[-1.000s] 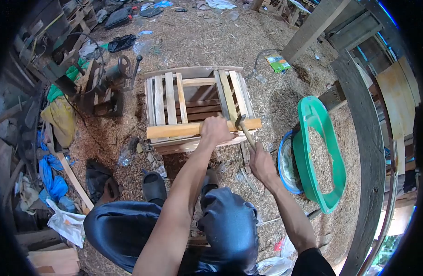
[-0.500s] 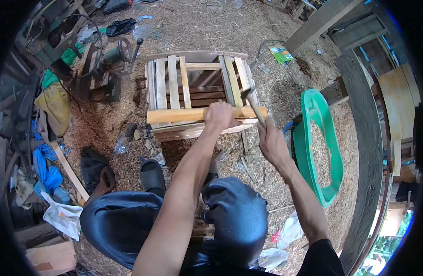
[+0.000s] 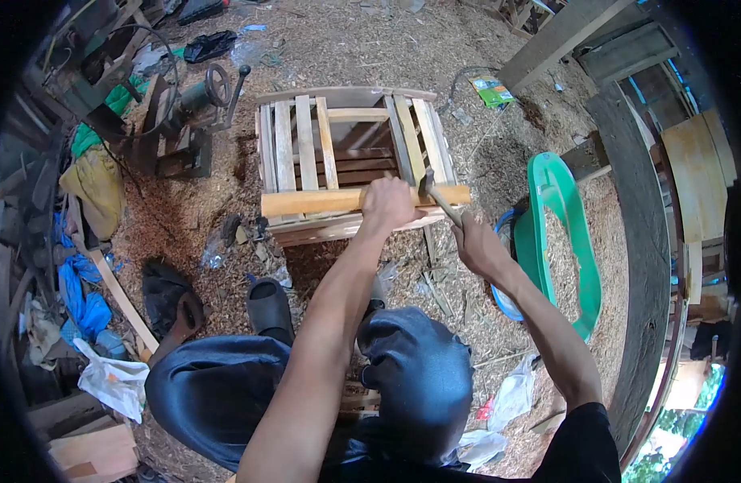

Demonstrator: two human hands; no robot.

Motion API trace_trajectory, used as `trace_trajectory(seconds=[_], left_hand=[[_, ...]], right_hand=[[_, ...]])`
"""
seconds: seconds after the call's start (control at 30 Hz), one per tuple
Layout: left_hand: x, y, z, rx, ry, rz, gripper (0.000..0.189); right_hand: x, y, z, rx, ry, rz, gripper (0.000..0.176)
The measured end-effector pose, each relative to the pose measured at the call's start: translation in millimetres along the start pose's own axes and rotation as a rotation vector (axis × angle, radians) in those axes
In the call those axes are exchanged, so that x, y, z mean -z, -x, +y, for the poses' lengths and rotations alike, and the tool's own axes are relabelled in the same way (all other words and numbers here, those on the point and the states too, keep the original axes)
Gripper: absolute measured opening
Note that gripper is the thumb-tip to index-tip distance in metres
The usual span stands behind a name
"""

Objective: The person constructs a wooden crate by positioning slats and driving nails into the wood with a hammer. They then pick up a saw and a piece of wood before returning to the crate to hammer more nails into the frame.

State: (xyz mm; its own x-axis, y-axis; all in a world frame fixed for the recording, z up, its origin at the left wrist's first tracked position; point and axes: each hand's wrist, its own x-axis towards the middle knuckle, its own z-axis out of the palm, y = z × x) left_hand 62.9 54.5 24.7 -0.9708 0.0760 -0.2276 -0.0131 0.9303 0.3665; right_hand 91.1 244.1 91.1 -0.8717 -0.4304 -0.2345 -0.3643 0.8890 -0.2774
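Observation:
A slatted wooden crate (image 3: 328,145) rests on the shavings-covered ground in front of my knees. Across its near edge lies a yellowish wooden board (image 3: 306,202). My left hand (image 3: 389,204) is closed over the middle of this board, pressing it against the crate. In my right hand (image 3: 482,245) is a hammer (image 3: 445,204), gripped by its wooden handle. The hammer head is at the board's right part, just right of my left hand. Between the slats, the crate's middle shows a wide gap.
At right stands a green plastic tub-like frame (image 3: 540,233) beside a dark timber beam (image 3: 640,266). A machine with a handwheel (image 3: 217,84) is at upper left. Plastic bags, a white one (image 3: 113,378) among them, and wood scraps lie at left.
The hammer head has come down and left onto the board, nearer my left hand. My right hand has shifted slightly right and down. My left hand stays on the board.

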Motion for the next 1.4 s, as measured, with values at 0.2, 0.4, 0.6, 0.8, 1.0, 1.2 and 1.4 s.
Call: trace_trajectory(seconds=[0.2,0.4,0.6,0.8,1.0,1.2,1.4], left_hand=[[0,1,-1,0.015,0.053,-0.014,0.068],[1,-1,1,0.018,-0.02,0.016,0.069],[-1,-5,1,0.043,-0.024,0.007,0.068],[-6,-6,0,0.033,-0.031,0.032,0.067],[3,-4,5,0.06,-0.046,-0.039,0.064],[4,-3,5,0.037,-0.039,-0.027,0.061],[7,-3,4,0.027,-0.056,-0.009,0.063]], right_hand=[[14,1,-18,-0.05,-0.028,0.034,0.028],[7,-1,-5,-0.041,-0.063,0.098,0.025],[-43,9,11,-0.034,-0.171,0.105,0.022],[-47,18,9,-0.085,-0.3,0.095,0.022],[-49,23,6,-0.096,-0.334,0.128,0.024],[-54,26,3,-0.173,-0.367,0.104,0.025],[-54,19,16,-0.282,-0.763,0.0,0.031]])
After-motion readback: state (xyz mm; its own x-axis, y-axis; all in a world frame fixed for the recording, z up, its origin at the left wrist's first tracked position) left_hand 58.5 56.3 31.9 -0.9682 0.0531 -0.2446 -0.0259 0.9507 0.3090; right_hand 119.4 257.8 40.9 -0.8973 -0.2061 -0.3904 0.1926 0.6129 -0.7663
